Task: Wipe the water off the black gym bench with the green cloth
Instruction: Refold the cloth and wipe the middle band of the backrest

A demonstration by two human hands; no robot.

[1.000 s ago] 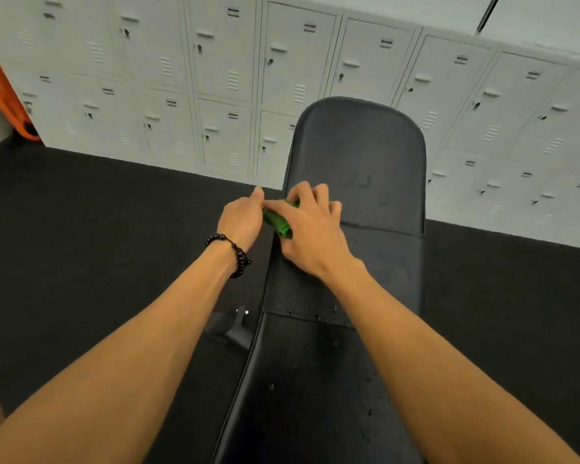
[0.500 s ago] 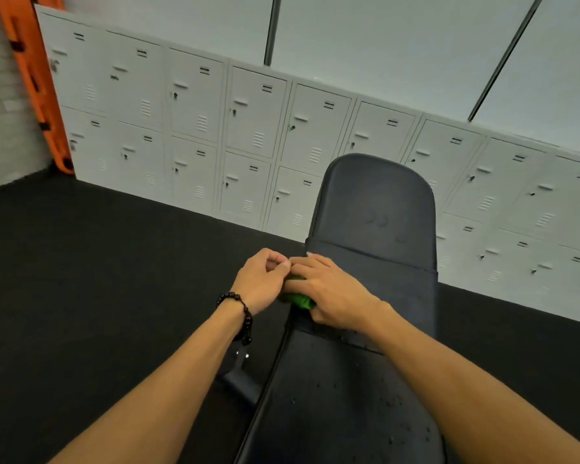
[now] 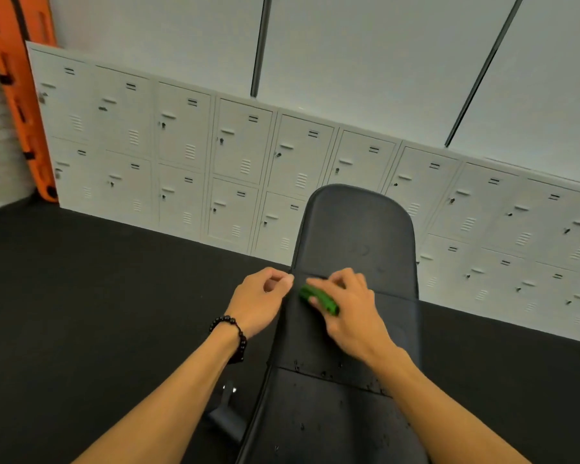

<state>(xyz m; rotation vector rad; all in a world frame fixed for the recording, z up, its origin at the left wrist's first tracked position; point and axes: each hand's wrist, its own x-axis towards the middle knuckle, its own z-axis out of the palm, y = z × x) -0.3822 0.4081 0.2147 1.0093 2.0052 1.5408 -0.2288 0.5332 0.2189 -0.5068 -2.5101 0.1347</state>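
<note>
- Head view: a black gym bench (image 3: 355, 236) runs from the bottom edge at 6 o'clock up past the centre of the frame, its rounded far end toward 12 o'clock.
- The right hand (image 3: 349, 309) lies on the bench just below centre, its fingers curled over a small, bunched green cloth (image 3: 317, 298), the thumb pressing on the cloth from the near side; the cloth sits on the pad close to a seam across the upholstery.
- The left hand (image 3: 262, 299) hovers at the bench's left edge, at 9 o'clock of the cloth and just apart from it, fingers curled loosely with thumb and forefinger tips near each other; nothing can be seen between them.
- A dark beaded bracelet (image 3: 233, 336) circles the left wrist.
- Water droplets (image 3: 325, 373) dot the bench at 6 o'clock of the hands, thickest along the nearer seam and scattered over the nearest pad.
- Part of the bench's frame (image 3: 226, 413) shows under the pad at 7 o'clock.
- White lockers (image 3: 188, 155) in two rows line the wall from 9 o'clock to 3 o'clock, standing on a black floor (image 3: 81, 296).
- An orange board (image 3: 17, 95) leans in the corner at 10 o'clock.
</note>
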